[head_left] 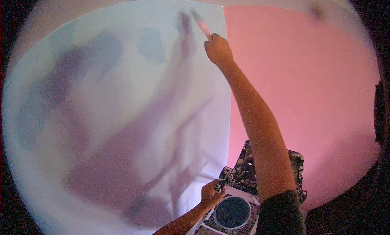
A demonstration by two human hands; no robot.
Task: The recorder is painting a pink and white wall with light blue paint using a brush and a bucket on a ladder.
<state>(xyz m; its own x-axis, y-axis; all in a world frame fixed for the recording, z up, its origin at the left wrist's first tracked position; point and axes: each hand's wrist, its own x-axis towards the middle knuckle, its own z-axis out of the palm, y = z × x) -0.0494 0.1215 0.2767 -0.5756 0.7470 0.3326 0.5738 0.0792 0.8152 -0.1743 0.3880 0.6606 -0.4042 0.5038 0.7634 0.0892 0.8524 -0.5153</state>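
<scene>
My right hand (218,50) is raised high on an outstretched arm, with its fingers closed round the handle of a paintbrush (203,28). The brush tilts up and left, and its bristle end is blurred against the pale blue wall (199,68), close to the ceiling edge. Low down, my left hand (210,194) grips the edge of a paint-spattered stepladder (239,174). Just right of that hand, a round, light-rimmed container (232,212) rests on the ladder, holding something dark blue-grey that looks like paint.
A pink wall (300,80) meets the pale blue one at a vertical corner. Darker blue patches (151,45) mark the blue wall, and shadows of my arm and the ladder fall across it. The ceiling (122,1) runs along the top. Something dark (380,113) stands at the far right.
</scene>
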